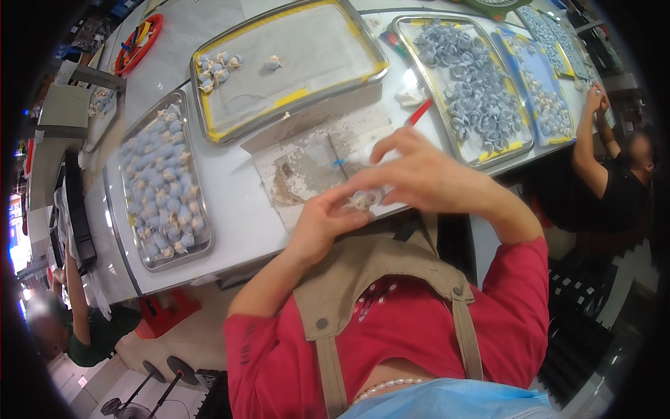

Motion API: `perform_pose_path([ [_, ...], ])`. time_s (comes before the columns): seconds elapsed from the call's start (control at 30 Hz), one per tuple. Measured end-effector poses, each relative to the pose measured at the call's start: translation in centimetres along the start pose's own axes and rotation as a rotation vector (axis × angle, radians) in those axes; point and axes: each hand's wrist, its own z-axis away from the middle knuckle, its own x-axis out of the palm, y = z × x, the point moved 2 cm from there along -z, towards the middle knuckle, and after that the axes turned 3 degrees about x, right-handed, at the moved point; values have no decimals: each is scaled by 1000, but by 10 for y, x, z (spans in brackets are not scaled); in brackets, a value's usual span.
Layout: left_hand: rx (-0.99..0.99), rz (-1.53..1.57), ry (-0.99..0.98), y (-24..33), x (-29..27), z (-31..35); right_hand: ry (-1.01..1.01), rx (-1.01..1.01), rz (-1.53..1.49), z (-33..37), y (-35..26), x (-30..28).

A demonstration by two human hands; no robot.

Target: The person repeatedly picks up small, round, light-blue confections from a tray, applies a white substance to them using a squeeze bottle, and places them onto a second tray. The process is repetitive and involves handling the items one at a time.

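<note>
My left hand (322, 222) is closed, its thumb and fingertips pinching a small pale, partly see-through piece (361, 201). My right hand (419, 171) arches over the same piece with bent fingers. Those fingers are smeared, and I cannot tell whether they grip anything. Beneath both hands lies a worn, stained cardboard sheet (262, 162) with a raised back edge. A thin dark stick with a blue part (340, 162) shows above the cardboard, beside my left fingertips. Just beyond my right hand is a red-handled tool (419, 110).
At left, a metal tray (204, 244) holds many grey-blue balls with cream tips. Several similar balls (218, 68) sit on a large paper-lined tray (300, 49). Grey cup-shaped pieces (481, 91) fill a tray at right, beside a blue tray (513, 77). Other people (611, 167) work at both sides.
</note>
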Motion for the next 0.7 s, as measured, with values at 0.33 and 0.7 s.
perform_pose_path([
  [0.33, -3, -65, 47, 1, -4, 0, -144, -178, 164, -19, -14, 13],
  [0.7, 372, -82, 34, 0, -2, 5, 589, 164, 153, 16, -23, 56],
])
